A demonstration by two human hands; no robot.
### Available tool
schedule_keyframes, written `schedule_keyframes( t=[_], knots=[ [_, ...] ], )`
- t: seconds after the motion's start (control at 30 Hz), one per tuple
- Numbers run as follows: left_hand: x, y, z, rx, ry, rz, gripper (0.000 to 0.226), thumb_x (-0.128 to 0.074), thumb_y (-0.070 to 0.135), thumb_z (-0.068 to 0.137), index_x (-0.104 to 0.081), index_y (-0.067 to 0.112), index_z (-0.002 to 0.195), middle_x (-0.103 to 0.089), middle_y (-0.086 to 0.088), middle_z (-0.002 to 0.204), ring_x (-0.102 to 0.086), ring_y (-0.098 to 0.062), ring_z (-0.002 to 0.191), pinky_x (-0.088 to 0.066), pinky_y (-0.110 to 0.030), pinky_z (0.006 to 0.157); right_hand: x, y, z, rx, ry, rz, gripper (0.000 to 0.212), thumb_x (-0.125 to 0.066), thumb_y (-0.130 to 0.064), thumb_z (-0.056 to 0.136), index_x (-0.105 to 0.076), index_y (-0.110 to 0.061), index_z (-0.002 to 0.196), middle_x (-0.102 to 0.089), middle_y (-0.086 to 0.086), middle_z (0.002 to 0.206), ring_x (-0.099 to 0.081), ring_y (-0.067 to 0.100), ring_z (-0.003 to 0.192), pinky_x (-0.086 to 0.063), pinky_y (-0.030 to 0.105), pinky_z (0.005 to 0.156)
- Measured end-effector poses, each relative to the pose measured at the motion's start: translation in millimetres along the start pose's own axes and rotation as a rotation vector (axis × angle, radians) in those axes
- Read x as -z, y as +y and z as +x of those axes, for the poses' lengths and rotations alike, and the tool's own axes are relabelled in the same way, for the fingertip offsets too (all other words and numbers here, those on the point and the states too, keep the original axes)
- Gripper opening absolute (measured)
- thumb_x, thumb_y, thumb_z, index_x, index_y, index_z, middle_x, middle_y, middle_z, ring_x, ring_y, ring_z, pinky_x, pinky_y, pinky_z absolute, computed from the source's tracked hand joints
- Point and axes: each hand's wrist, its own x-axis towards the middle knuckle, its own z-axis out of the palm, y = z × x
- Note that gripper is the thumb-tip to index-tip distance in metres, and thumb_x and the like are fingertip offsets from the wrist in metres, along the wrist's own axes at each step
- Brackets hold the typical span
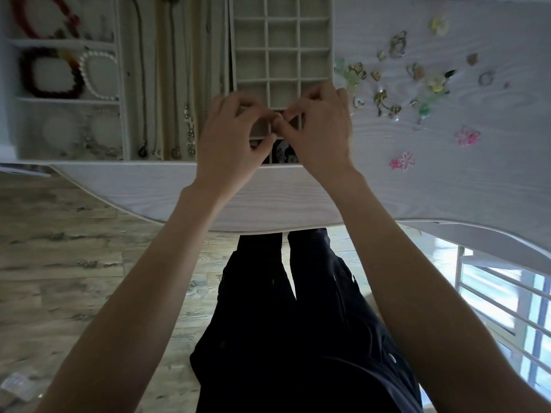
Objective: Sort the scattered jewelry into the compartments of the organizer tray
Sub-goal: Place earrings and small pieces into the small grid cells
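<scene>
Left hand (235,138): fingers curled, its fingertips meeting those of the other hand over the near end of the grid tray; whether anything is pinched cannot be told.
Right hand (319,129): fingers curled likewise, thumb and forefinger drawn together at the meeting point; any small item there is hidden.
Grid tray (281,49): small square compartments, its near edge just beside the table's front edge; dark pieces (283,150) lie in the nearest cells.
Scattered jewelry (396,87): gold, green and yellow pieces spread on the table right of the tray, apart from it; two pink flower pieces (402,161) lie nearer the front.
Left organizer (68,81): bead bracelets (52,73) in compartments, necklaces (176,84) in long slots.
Table (268,198): bare white strip between tray and curved front edge.
</scene>
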Motion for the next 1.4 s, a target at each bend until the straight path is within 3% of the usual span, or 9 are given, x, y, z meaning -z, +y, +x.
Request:
schedule_keyframes(
  t=[0.13,0.27,0.4,0.6,0.77,0.97,1.07,1.2,1.4],
  knots=[
    [3.3,-1.9,2.5,0.011,-0.001,-0.109,0.035,-0.061,0.029,0.088,-0.061,0.015,0.12,-0.059,-0.005,0.114,-0.051,-0.019,0.111,-0.027,-0.01,0.093,3.7,0.8,-0.1,-0.036,0.077,0.216,0.02,-0.071,-0.036,0.079,-0.073,-0.017,0.085,-0.048,-0.004,0.093,-0.043,0.015,0.095,-0.031,0.019,0.077],
    [3.0,0.3,6.5,-0.064,0.065,-0.139,0.023,-0.058,0.027,0.091,-0.067,0.014,0.107,-0.065,-0.001,0.104,-0.058,-0.017,0.1,-0.039,-0.019,0.087,5.9,-1.7,-3.9,0.166,0.25,0.086,0.014,-0.078,-0.024,0.071,-0.071,-0.012,0.073,-0.059,0.006,0.085,-0.051,0.024,0.083,-0.029,0.016,0.072],
    [2.3,-1.5,8.1,-0.123,0.146,-0.108,0.023,-0.058,0.031,0.093,-0.069,0.012,0.095,-0.068,-0.002,0.09,-0.061,-0.019,0.085,-0.044,-0.026,0.077,-0.4,7.5,-5.0,0.258,0.199,0.029,0.013,-0.075,-0.022,0.072,-0.072,-0.013,0.081,-0.06,0.009,0.09,-0.052,0.027,0.086,-0.034,0.021,0.076],
    [0.0,-2.6,8.7,-0.27,0.347,-0.073,0.019,-0.062,0.027,0.094,-0.072,0.012,0.086,-0.07,0.0,0.085,-0.064,-0.022,0.081,-0.049,-0.039,0.071,1.7,15.2,-3.3,0.163,0.162,0.151,0.01,-0.069,-0.022,0.079,-0.071,-0.013,0.083,-0.061,0.006,0.092,-0.049,0.02,0.088,-0.034,0.019,0.071],
    [-4.2,-7.5,5.7,-0.311,0.485,0.074,0.013,-0.068,0.026,0.09,-0.072,0.02,0.08,-0.07,0.006,0.081,-0.061,-0.02,0.074,-0.039,-0.031,0.068,7.3,17.1,-0.1,0.241,0.16,0.125,0.008,-0.058,-0.013,0.08,-0.064,-0.007,0.081,-0.065,0.003,0.08,-0.055,0.023,0.082,-0.034,0.018,0.07],
    [-7.8,-8.4,8.0,-0.28,0.489,0.089,0.017,-0.066,0.032,0.091,-0.075,0.021,0.082,-0.07,0.009,0.084,-0.061,-0.018,0.077,-0.037,-0.028,0.071,-0.9,22.3,4.6,0.359,0.127,0.033,0.019,-0.063,-0.011,0.076,-0.07,-0.013,0.093,-0.061,0.009,0.098,-0.052,0.028,0.091,-0.035,0.022,0.078],
    [-4.9,-6.2,12.6,-0.273,0.502,0.05,0.016,-0.066,0.032,0.091,-0.074,0.019,0.083,-0.071,0.008,0.085,-0.06,-0.017,0.079,-0.033,-0.024,0.073,-2.2,22.0,5.8,0.301,0.09,0.11,0.018,-0.064,-0.016,0.077,-0.071,-0.015,0.094,-0.06,0.009,0.102,-0.047,0.023,0.094,-0.031,0.018,0.077],
    [-4.4,-7.7,13.0,-0.287,0.481,0.044,0.016,-0.068,0.031,0.09,-0.073,0.019,0.081,-0.071,0.007,0.084,-0.063,-0.018,0.077,-0.034,-0.025,0.072,1.8,24.0,6.4,0.236,0.12,0.177,0.016,-0.064,-0.023,0.08,-0.069,-0.01,0.088,-0.063,0.005,0.099,-0.049,0.022,0.092,-0.035,0.018,0.076],
    [-7.6,-7.4,10.8,-0.3,0.417,0.173,0.017,-0.064,0.032,0.091,-0.071,0.021,0.078,-0.068,0.009,0.081,-0.061,-0.021,0.078,-0.037,-0.031,0.07,5.2,25.5,5.5,0.328,0.132,0.1,0.03,-0.069,-0.039,0.072,-0.066,-0.01,0.082,-0.068,-0.002,0.08,-0.055,0.021,0.087,-0.031,0.017,0.07]
  ],
)
